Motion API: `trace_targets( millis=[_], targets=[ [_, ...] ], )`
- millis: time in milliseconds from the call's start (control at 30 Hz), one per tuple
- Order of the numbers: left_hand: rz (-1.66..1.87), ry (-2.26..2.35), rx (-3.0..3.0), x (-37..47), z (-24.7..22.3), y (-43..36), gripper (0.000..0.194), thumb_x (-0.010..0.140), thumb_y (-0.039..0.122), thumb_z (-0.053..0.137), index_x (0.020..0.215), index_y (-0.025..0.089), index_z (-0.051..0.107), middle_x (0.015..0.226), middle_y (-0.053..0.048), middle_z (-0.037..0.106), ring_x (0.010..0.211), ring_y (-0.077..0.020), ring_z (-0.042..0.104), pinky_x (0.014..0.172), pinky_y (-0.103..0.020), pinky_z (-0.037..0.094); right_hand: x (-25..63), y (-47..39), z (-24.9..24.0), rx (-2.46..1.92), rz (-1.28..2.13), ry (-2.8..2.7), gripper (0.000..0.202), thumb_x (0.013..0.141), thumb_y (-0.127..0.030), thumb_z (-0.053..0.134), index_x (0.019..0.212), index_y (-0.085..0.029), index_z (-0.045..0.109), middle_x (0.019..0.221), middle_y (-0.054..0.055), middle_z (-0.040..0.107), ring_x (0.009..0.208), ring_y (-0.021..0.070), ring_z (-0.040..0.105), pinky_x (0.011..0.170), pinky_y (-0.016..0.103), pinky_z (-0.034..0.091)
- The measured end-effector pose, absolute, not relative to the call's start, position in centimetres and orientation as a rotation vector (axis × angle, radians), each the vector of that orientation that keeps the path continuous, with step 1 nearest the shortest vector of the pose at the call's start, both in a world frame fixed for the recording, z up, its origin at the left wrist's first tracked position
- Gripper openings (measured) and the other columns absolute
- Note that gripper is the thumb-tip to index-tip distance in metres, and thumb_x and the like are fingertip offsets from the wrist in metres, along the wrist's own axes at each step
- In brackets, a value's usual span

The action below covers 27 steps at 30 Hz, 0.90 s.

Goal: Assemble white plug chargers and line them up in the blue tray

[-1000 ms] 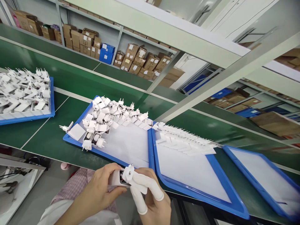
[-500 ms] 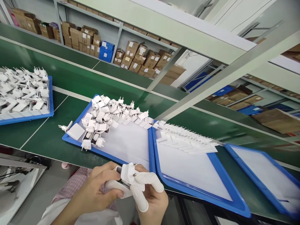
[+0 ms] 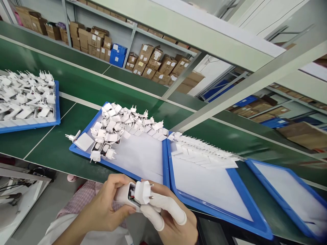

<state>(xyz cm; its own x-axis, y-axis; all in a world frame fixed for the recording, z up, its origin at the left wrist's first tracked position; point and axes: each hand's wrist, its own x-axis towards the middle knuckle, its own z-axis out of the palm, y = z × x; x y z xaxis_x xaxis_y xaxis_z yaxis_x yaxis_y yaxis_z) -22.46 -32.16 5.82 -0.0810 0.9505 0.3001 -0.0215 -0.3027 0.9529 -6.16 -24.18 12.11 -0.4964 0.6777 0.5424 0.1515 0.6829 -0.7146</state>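
Note:
Between my hands is a white plug adapter (image 3: pixel 142 192) with two metal pins pointing right. Its pin cap sits askew on the housing, and electronic parts show through the open gap. My left hand (image 3: pixel 106 206) is closed around the housing, thumb below and fingers above. My right hand (image 3: pixel 176 214), with white finger cots on two fingers, grips the cap end. Past my hands, a blue-rimmed tray (image 3: pixel 143 156) bears a heap of loose white adapters (image 3: pixel 112 126), several of them with open housings. In the tray to its right (image 3: pixel 209 190), adapters (image 3: pixel 201 151) stand in neat rows, pins up.
Another blue tray (image 3: pixel 286 190) lies at the far right. On the left, a tray (image 3: pixel 38 127) is piled with more white adapters. A slanting metal post (image 3: pixel 217 102) rises behind the trays from the green bench (image 3: pixel 51 146). Shelves with cardboard boxes (image 3: pixel 94 41) stand beyond.
The adapter has turned in my hands, so its open housing and inner parts now show and its pins point right. My right hand has shifted slightly right.

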Motion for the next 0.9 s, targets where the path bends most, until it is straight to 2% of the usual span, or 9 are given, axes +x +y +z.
trace_targets(
  millis=[67,167,233,333,500,700,900],
  targets=[
    [1.443,1.086,1.298,-22.7,6.2,-32.5,0.042,0.094,0.035,0.063,0.127,0.033,0.037,0.118,-0.006,0.058,0.104,-0.0213,0.059,0.087,-0.032,0.047,-6.0,-24.0,12.9,-0.585,0.818,-2.064,0.034,0.087,-0.021,0.072,0.120,-0.026,0.067,0.106,0.006,0.075,0.085,0.0218,0.075,0.073,0.026,0.064],
    [1.380,1.153,1.396,-23.2,7.4,-32.6,0.038,0.092,0.030,0.067,0.121,0.032,0.044,0.114,-0.003,0.063,0.101,-0.0203,0.060,0.088,-0.030,0.045,-5.7,-23.9,14.0,-0.554,0.936,-2.114,0.038,0.087,-0.024,0.072,0.124,-0.027,0.065,0.105,0.005,0.076,0.086,0.0213,0.076,0.072,0.023,0.064],
    [1.348,1.188,1.503,-23.5,8.2,-32.3,0.034,0.090,0.026,0.069,0.116,0.029,0.048,0.106,-0.002,0.065,0.094,-0.0195,0.061,0.084,-0.029,0.044,-5.7,-23.9,14.5,-0.577,0.998,-2.134,0.035,0.089,-0.028,0.070,0.124,-0.027,0.065,0.109,0.006,0.075,0.089,0.0227,0.076,0.074,0.024,0.064],
    [1.356,1.199,1.574,-23.5,8.5,-31.9,0.031,0.089,0.024,0.068,0.114,0.027,0.050,0.099,-0.002,0.066,0.087,-0.0191,0.061,0.076,-0.028,0.044,-5.6,-24.0,14.7,-0.545,1.052,-2.186,0.035,0.091,-0.024,0.067,0.126,-0.028,0.063,0.117,0.008,0.073,0.098,0.0245,0.074,0.078,0.025,0.064],
    [1.473,1.115,1.531,-23.0,7.6,-31.8,0.034,0.092,0.028,0.065,0.121,0.030,0.047,0.106,-0.002,0.066,0.092,-0.0188,0.061,0.080,-0.027,0.045,-5.2,-24.1,14.3,-0.535,1.029,-2.182,0.049,0.089,-0.018,0.069,0.134,-0.031,0.058,0.127,0.007,0.069,0.107,0.0252,0.072,0.084,0.026,0.063],
    [1.433,1.136,1.472,-23.1,6.9,-32.1,0.042,0.091,0.028,0.068,0.125,0.036,0.045,0.115,0.001,0.064,0.103,-0.0176,0.060,0.088,-0.026,0.043,-5.1,-24.0,14.5,-0.604,1.045,-2.268,0.050,0.089,-0.019,0.070,0.136,-0.033,0.057,0.128,0.005,0.069,0.109,0.0226,0.071,0.088,0.023,0.061],
    [1.447,1.224,1.517,-23.1,6.7,-31.9,0.038,0.092,0.031,0.067,0.123,0.033,0.045,0.114,-0.001,0.066,0.103,-0.0179,0.063,0.091,-0.026,0.045,-4.9,-23.6,13.7,-0.572,1.090,-2.276,0.047,0.092,-0.021,0.066,0.135,-0.033,0.056,0.131,0.005,0.067,0.111,0.0227,0.070,0.087,0.024,0.062]
  ],
)
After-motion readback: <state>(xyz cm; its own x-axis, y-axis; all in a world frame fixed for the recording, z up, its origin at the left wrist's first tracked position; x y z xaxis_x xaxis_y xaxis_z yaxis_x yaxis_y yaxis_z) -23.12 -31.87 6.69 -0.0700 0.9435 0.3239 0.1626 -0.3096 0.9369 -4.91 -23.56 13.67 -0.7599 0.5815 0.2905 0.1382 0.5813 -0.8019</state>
